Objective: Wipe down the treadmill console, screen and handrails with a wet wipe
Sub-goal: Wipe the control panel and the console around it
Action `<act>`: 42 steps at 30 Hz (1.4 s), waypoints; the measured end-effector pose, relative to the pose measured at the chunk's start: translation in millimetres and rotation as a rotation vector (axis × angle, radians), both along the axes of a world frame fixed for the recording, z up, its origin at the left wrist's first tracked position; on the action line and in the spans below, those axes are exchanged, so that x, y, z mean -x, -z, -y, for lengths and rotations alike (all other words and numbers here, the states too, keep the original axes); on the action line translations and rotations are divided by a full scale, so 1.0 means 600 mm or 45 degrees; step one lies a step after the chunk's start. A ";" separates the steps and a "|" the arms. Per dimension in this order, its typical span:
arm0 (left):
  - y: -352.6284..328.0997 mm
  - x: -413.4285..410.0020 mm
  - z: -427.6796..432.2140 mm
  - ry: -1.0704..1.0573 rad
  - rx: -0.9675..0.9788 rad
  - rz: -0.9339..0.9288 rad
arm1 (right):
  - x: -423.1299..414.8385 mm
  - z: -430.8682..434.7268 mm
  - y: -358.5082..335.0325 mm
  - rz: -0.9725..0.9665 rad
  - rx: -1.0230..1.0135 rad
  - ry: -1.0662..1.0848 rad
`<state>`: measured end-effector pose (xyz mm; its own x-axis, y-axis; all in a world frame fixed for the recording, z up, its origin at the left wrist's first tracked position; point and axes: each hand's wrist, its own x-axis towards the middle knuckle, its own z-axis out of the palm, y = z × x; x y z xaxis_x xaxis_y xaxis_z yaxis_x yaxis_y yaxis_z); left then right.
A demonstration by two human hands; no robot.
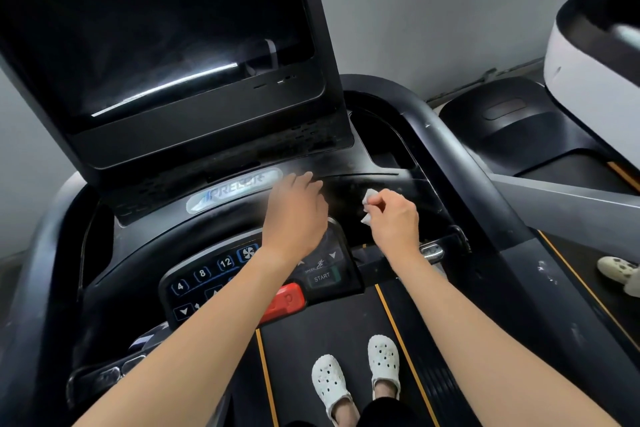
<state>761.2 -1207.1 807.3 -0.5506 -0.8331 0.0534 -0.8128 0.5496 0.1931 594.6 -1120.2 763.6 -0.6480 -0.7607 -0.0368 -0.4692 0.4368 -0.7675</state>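
I stand on a black treadmill facing its console [346, 166]. The dark screen [156, 28] rises above it. My right hand [393, 217] pinches a small white wet wipe [369, 198] just above the console's right side. My left hand [298, 211] hovers over the console's middle, beside the logo plate [232, 189], fingers loosely bent and holding nothing. Below my left wrist lies the button panel [214, 274] with a red stop button [285, 300]. The right handrail [460, 163] curves along the right; the left handrail [45, 253] runs down the left.
A cup recess [384, 139] sits at the console's right. My feet in white clogs [356, 378] stand on the belt [311, 340]. A second machine [595, 55] stands to the right, with another person's shoe [616, 267] on its deck. Grey wall behind.
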 end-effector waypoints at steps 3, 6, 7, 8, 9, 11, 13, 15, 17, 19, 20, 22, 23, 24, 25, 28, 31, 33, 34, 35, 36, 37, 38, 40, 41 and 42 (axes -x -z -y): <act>-0.005 -0.003 -0.005 0.051 -0.011 0.033 | -0.024 0.008 -0.003 -0.127 -0.018 -0.270; -0.010 -0.009 -0.016 0.136 -0.024 0.070 | -0.023 0.007 -0.002 -0.312 -0.204 -0.445; -0.013 -0.012 -0.020 0.157 -0.033 0.071 | -0.017 0.002 -0.002 -0.355 -0.298 -0.466; -0.015 -0.014 -0.023 0.170 -0.042 0.067 | -0.012 -0.004 -0.001 -0.366 -0.384 -0.470; -0.017 -0.015 -0.025 0.176 -0.049 0.063 | -0.008 -0.012 0.002 -0.350 -0.440 -0.455; -0.021 -0.014 -0.028 0.179 -0.066 0.058 | -0.002 -0.025 0.005 -0.298 -0.450 -0.402; -0.021 -0.014 -0.028 0.180 -0.067 0.068 | -0.002 -0.024 0.002 -0.256 -0.302 -0.322; -0.020 -0.014 -0.028 0.178 -0.068 0.076 | -0.006 -0.010 -0.009 -0.207 -0.092 -0.234; -0.020 -0.014 -0.029 0.173 -0.072 0.093 | -0.009 0.010 -0.024 -0.165 0.024 -0.219; -0.019 -0.013 -0.030 0.169 -0.071 0.109 | -0.008 0.026 -0.033 -0.174 0.039 -0.255; -0.019 -0.012 -0.029 0.164 -0.073 0.114 | -0.005 0.030 -0.035 -0.178 0.030 -0.276; -0.018 -0.010 -0.030 0.151 -0.075 0.124 | 0.004 0.023 -0.032 -0.170 -0.018 -0.333; -0.017 -0.008 -0.031 0.142 -0.072 0.126 | 0.009 0.016 -0.026 -0.176 -0.074 -0.367; -0.017 -0.006 -0.032 0.131 -0.071 0.126 | 0.014 0.007 -0.017 -0.186 -0.154 -0.394; -0.017 -0.003 -0.036 0.119 -0.076 0.127 | 0.018 -0.005 -0.007 -0.192 -0.230 -0.408; -0.017 0.007 -0.048 0.081 -0.075 0.141 | 0.022 -0.032 0.014 -0.192 -0.296 -0.422; -0.016 0.013 -0.053 0.063 -0.083 0.137 | 0.022 -0.022 0.011 -0.258 -0.269 -0.445; -0.014 0.016 -0.055 0.047 -0.072 0.143 | 0.020 -0.006 -0.003 -0.252 -0.179 -0.421; -0.014 0.017 -0.054 0.038 -0.073 0.146 | 0.019 0.004 -0.012 -0.258 -0.123 -0.413; -0.014 0.018 -0.053 0.029 -0.086 0.150 | 0.020 0.015 -0.020 -0.264 -0.077 -0.409; -0.016 0.018 -0.052 0.023 -0.102 0.154 | 0.022 0.025 -0.026 -0.259 -0.046 -0.407; -0.016 0.018 -0.053 0.019 -0.114 0.153 | 0.024 0.031 -0.030 -0.243 -0.026 -0.407; -0.016 0.019 -0.053 0.017 -0.118 0.147 | 0.027 0.033 -0.031 -0.230 -0.010 -0.409; -0.016 0.020 -0.054 0.002 -0.129 0.133 | 0.037 0.026 -0.025 -0.209 -0.028 -0.430; -0.015 0.020 -0.054 -0.006 -0.130 0.128 | 0.043 0.018 -0.017 -0.229 -0.086 -0.464; -0.013 0.020 -0.054 -0.010 -0.126 0.122 | 0.047 0.007 -0.006 -0.262 -0.186 -0.514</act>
